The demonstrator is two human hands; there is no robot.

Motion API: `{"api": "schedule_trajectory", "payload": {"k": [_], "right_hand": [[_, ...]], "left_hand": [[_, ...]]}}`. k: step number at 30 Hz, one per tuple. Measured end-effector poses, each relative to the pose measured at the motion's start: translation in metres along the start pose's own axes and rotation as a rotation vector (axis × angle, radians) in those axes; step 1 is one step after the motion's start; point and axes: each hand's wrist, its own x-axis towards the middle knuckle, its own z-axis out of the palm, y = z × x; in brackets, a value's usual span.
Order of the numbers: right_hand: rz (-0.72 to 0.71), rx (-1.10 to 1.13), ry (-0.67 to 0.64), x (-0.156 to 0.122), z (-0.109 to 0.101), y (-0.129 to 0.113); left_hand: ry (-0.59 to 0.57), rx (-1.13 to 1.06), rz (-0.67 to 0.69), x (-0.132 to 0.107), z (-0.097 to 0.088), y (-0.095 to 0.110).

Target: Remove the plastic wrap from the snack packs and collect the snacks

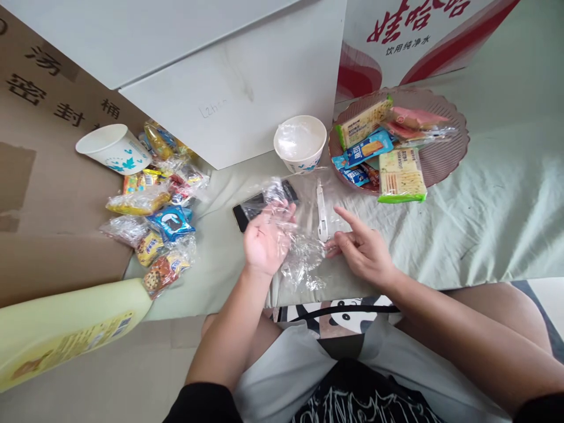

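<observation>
My left hand (265, 238) is palm-up with its fingers inside a clear plastic bag (299, 258), like a thin glove half on. My right hand (360, 247) pinches the bag's edge near a white bag clip (322, 211), index finger stretched out. A black phone (247, 210) lies under crumpled clear film just beyond my left hand. A paper bowl (300, 144) lined with clear plastic stands behind the clip.
A brown scalloped plate (445, 155) at the right holds several packed biscuits. A heap of wrapped snacks (154, 205) lies at the left beside a tipped paper cup (113, 148). A white box (229, 88) stands behind; a yellow package (66, 329) lies at the lower left.
</observation>
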Motion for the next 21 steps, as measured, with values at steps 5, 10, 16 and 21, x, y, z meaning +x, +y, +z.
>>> {"api": "schedule_trajectory", "payload": {"k": [5, 10, 16, 21], "right_hand": [[-0.024, 0.068, 0.144, -0.002, -0.002, 0.001], [-0.074, -0.083, 0.088, 0.0, -0.005, -0.002], [-0.103, -0.33, 0.124, 0.002, -0.011, -0.003], [-0.081, -0.238, 0.051, 0.005, -0.017, 0.0]], "left_hand": [[0.004, 0.001, 0.037, 0.002, -0.006, 0.014], [0.005, 0.236, -0.02, 0.009, -0.004, 0.005], [-0.034, 0.268, -0.077, 0.011, -0.004, 0.007], [-0.127, 0.146, -0.251, 0.003, -0.014, 0.024]]}}
